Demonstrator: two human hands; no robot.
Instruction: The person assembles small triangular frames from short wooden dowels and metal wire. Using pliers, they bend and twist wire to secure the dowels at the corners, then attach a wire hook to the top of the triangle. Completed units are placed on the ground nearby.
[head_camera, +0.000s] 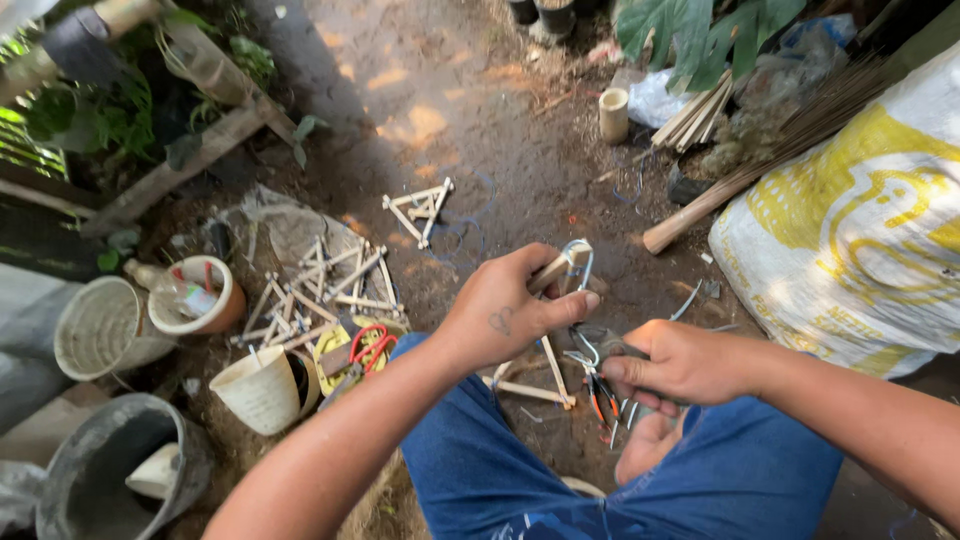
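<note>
Head view, looking down over blue-trousered knees onto a dirt floor (470, 110).

Left hand (505, 315) raised at centre, fingers (560, 305) closed around a small frame of bamboo sticks (555, 270), thumb pressed along the upper stick. Loop of grey wire (582, 262) wound at the stick's top end, just beside the fingertips. Lower sticks of the same frame (535, 390) hanging down between the knees (joint at the bottom right partly hidden).

Right hand (680, 365) just right of the left, fingers curled shut on pliers (600, 385) with orange handles, nose pointing up toward the wire. Loose wire ends poking out below the hand.

On the floor to the left, a heap of finished stick frames (325, 285); one more frame (420, 207) lying apart, farther off. Near the heap: a cream plastic cup (258, 392), a round tub (205, 300) holding a plastic bottle, a pale woven-looking basket (100, 328), and a dark bucket (110, 475) at the near left corner. Red-handled tool (368, 345) resting on a yellow object beside the cup (kind of tool not clear).

Far right: a white-and-yellow sack (850, 240), a bundle of thin sticks with a wooden handle (760, 160) leaning across it, a short bamboo tube (613, 113) standing upright, green leaves beyond.
</note>
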